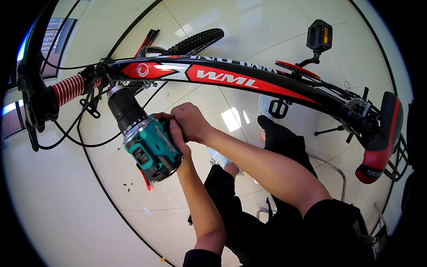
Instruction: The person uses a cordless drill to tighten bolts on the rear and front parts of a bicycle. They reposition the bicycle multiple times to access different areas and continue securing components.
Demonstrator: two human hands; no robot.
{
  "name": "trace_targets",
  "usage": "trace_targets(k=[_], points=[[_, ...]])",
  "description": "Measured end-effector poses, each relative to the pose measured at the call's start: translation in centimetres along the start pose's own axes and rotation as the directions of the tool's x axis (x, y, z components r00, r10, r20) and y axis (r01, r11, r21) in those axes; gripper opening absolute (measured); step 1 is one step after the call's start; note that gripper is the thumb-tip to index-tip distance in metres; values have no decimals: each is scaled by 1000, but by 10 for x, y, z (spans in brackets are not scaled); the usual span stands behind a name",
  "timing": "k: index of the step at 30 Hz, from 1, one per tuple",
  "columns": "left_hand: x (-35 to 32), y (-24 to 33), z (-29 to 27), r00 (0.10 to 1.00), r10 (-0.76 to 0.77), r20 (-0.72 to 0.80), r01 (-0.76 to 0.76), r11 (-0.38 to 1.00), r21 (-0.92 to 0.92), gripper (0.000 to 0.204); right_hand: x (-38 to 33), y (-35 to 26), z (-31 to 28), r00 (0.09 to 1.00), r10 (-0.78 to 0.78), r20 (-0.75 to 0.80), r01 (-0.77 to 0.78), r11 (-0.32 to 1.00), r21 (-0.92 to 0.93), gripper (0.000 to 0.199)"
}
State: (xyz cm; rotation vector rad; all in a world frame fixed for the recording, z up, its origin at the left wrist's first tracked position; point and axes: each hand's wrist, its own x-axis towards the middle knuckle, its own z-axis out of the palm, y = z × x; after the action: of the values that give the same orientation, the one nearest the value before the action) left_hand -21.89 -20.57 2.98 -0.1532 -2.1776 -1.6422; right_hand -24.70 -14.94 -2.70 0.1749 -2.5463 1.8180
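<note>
A teal and black cordless drill points up and left, its chuck close against the front of a bicycle frame, just behind the head tube. My left hand is closed on the drill's far side, thumb along the housing; the drill's handle is hidden. Pressed up beside the left thumb is my right hand, curled into a fist. What its fingers hold cannot be seen. The frame is black, red and white and runs across the view above both hands. Where the drill's tip meets the bicycle is unclear.
Cables loop from the handlebar at the left. A knobbly tyre and a pedal lie beyond the frame. The red and black saddle is at the right. Small dark bits lie on the tiled floor.
</note>
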Motion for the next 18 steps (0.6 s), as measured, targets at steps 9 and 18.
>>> trace_targets(k=[9, 18], points=[[-2, -5, 2, 998, 58, -8, -58, 998, 1, 35, 3, 1, -2, 998, -54, -18, 54, 999, 0, 17], [-7, -4, 0, 998, 59, -32, -58, 998, 34, 34, -1, 4, 3, 997, -70, -7, 71, 997, 17, 16]])
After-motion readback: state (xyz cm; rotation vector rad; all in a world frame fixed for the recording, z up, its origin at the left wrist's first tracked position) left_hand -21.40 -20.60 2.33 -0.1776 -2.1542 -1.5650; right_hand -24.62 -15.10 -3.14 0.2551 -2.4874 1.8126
